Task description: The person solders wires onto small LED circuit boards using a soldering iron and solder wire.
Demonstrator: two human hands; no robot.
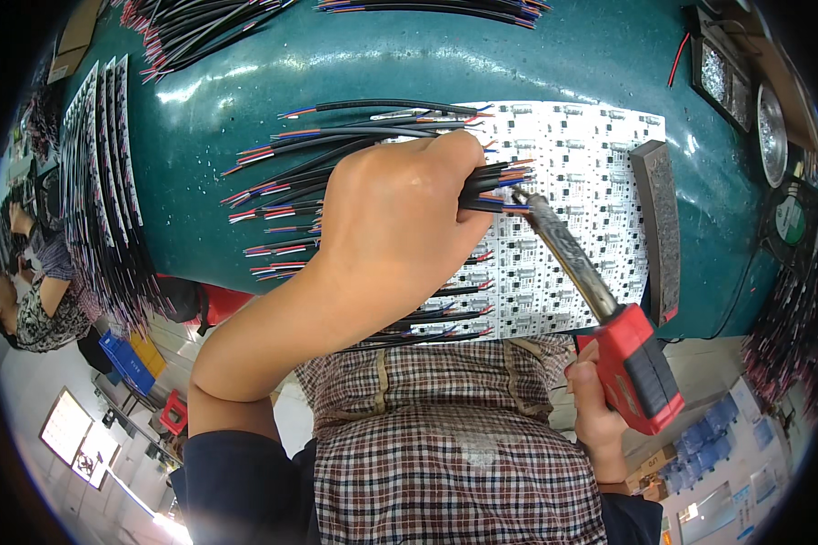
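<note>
My left hand (400,213) reaches over a white sheet of circuit boards (577,250), its fingers closed around a small bunch of black cables (493,189) with red, blue and white wire ends pointing right. The palm side is hidden. My right hand (593,400) grips a red and black soldering iron (641,368) from below. The iron's tip points up and left, close beside the held wire ends; whether it touches them I cannot tell. More black cables (291,150) lie in rows under and around my left hand, their right ends over the sheet.
A grey metal bar (656,232) lies along the sheet's right edge. Cable bundles (195,36) lie at the far side. Wired board strips (109,154) hang over the left edge. A tray (723,77) and round metal dish (772,136) stand far right. Another person (41,300) sits left.
</note>
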